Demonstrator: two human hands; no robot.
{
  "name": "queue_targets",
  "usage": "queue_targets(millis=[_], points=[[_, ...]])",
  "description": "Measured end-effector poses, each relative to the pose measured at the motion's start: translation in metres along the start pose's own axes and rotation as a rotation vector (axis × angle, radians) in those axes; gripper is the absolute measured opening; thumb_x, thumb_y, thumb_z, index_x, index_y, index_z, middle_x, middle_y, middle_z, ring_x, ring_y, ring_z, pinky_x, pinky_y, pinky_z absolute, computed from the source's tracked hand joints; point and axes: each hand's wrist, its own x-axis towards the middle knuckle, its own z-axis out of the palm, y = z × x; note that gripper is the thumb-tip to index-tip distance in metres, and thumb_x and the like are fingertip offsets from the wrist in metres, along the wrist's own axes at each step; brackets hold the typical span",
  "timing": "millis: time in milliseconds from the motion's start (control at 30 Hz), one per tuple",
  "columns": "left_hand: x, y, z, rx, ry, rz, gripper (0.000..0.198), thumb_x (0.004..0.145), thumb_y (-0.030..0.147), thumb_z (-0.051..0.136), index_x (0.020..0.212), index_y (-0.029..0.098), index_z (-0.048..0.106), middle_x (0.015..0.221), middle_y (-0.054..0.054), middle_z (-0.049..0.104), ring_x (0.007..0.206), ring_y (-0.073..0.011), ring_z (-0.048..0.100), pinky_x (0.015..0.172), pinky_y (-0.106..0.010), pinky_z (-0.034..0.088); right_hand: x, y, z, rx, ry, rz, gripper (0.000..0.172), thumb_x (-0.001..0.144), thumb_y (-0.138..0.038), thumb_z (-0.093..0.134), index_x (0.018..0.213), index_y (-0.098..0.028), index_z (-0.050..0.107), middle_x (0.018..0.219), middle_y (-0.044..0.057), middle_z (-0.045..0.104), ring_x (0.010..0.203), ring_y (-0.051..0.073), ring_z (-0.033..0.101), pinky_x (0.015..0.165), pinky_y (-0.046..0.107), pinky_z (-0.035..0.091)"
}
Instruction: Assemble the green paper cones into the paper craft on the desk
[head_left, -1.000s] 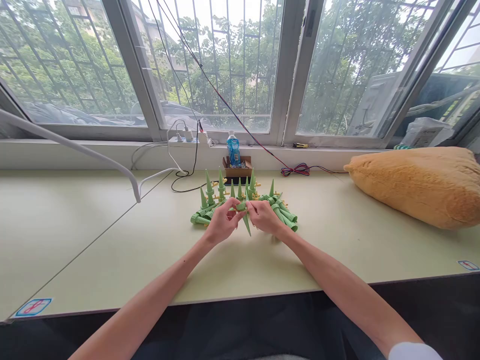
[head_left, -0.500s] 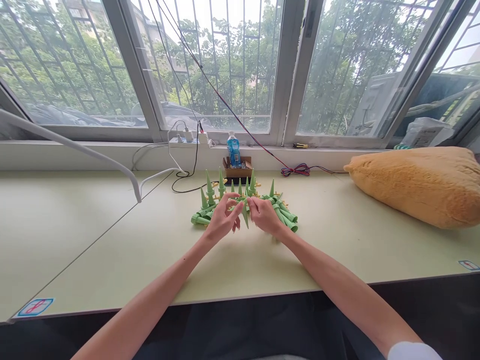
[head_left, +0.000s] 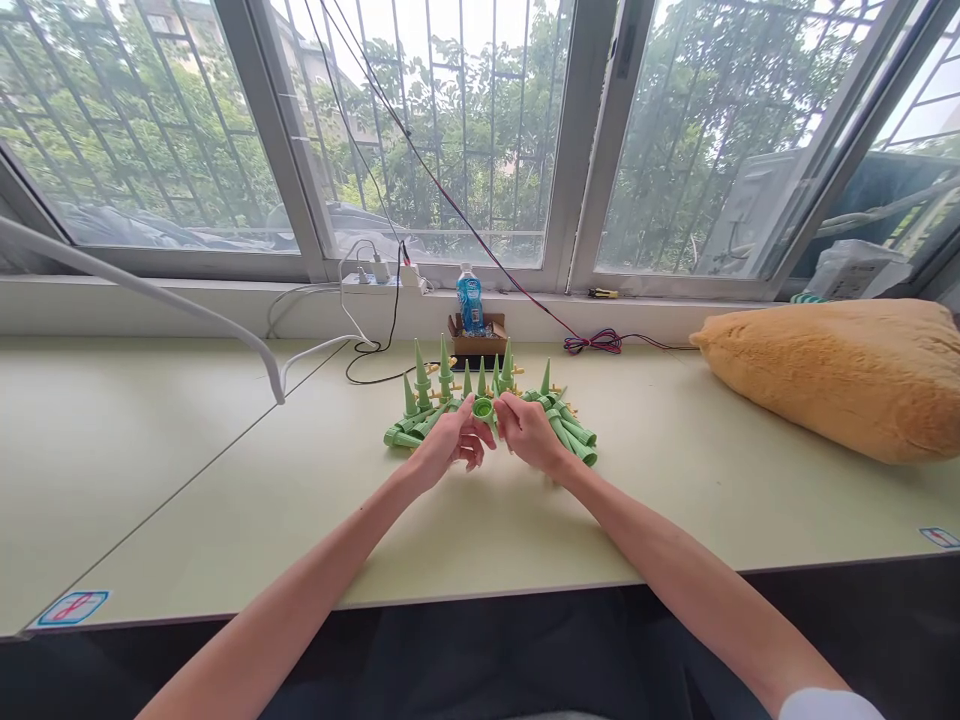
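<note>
Both my hands meet over the middle of the pale green table (head_left: 225, 480). Between them is one green plastic cone (head_left: 484, 410), its round open end turned toward me. My left hand (head_left: 448, 443) pinches it from the left with thumb and forefinger. My right hand (head_left: 531, 432) grips it from the right with fingers curled. Behind the hands lies a pile of green cones (head_left: 420, 425) with small yellow parts; several cones stand upright, others lie on their sides to the right (head_left: 574, 432).
A blue-labelled bottle (head_left: 470, 300) stands by a small cardboard box (head_left: 478, 340) at the window ledge. Cables (head_left: 592, 342) and a power strip (head_left: 382, 277) run along the ledge. A tan pillow (head_left: 840, 372) lies at right. A white pipe (head_left: 150, 295) crosses the left.
The cone held between my hands has turned: its tip pointed down toward me before, and now its open end faces me. Both hands stayed in place.
</note>
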Motion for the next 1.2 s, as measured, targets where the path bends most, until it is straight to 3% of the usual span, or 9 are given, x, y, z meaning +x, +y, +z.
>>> queue_targets(millis=[267,467,767,1067,1200], points=[[0.000,-0.001,0.000,-0.051,-0.040,0.025,0.053,0.084,0.063,0.049,0.085,0.012,0.061,0.090,-0.013,0.066,0.048,-0.0105,0.053,0.041,-0.025,0.038,0.001,0.003,-0.003,0.057,-0.021,-0.002,0.036,0.099,-0.042,0.030,0.070,-0.021,0.035,0.056,-0.004,0.050,0.047,0.009,0.040,0.051,0.022,0.033],[-0.002,-0.001,0.000,0.029,-0.032,0.064,0.053,0.084,0.063,0.049,0.095,0.012,0.059,0.087,-0.011,0.064,0.049,-0.0099,0.054,0.041,-0.023,0.038,0.001,0.002,-0.005,0.089,-0.030,0.021,0.036,0.098,-0.042,0.032,0.069,-0.021,0.034,0.055,-0.005,0.049,0.045,0.009,0.041,0.050,0.022,0.033],[-0.005,0.004,0.004,0.202,0.021,0.124,0.042,0.081,0.057,0.057,0.090,0.017,0.054,0.066,0.000,0.054,0.049,-0.0104,0.055,0.039,-0.021,0.040,0.003,0.006,-0.005,0.039,-0.020,0.040,0.038,0.098,-0.044,0.031,0.067,-0.022,0.032,0.048,-0.005,0.044,0.042,0.010,0.040,0.048,0.023,0.031],[-0.005,-0.003,0.002,0.391,0.092,0.236,0.038,0.077,0.052,0.063,0.091,0.018,0.056,0.093,-0.005,0.060,0.048,-0.0075,0.054,0.038,-0.021,0.041,0.003,0.001,-0.008,0.000,-0.043,0.041,0.042,0.098,-0.042,0.032,0.062,-0.021,0.037,0.044,-0.005,0.043,0.042,0.010,0.041,0.051,0.024,0.033],[-0.003,-0.009,0.001,0.488,0.156,0.320,0.032,0.078,0.047,0.064,0.092,0.020,0.056,0.093,-0.003,0.059,0.047,-0.0067,0.051,0.041,-0.022,0.041,0.002,-0.004,-0.009,0.021,-0.062,0.066,0.044,0.097,-0.041,0.032,0.058,-0.021,0.038,0.040,-0.005,0.043,0.038,0.010,0.041,0.049,0.024,0.035]])
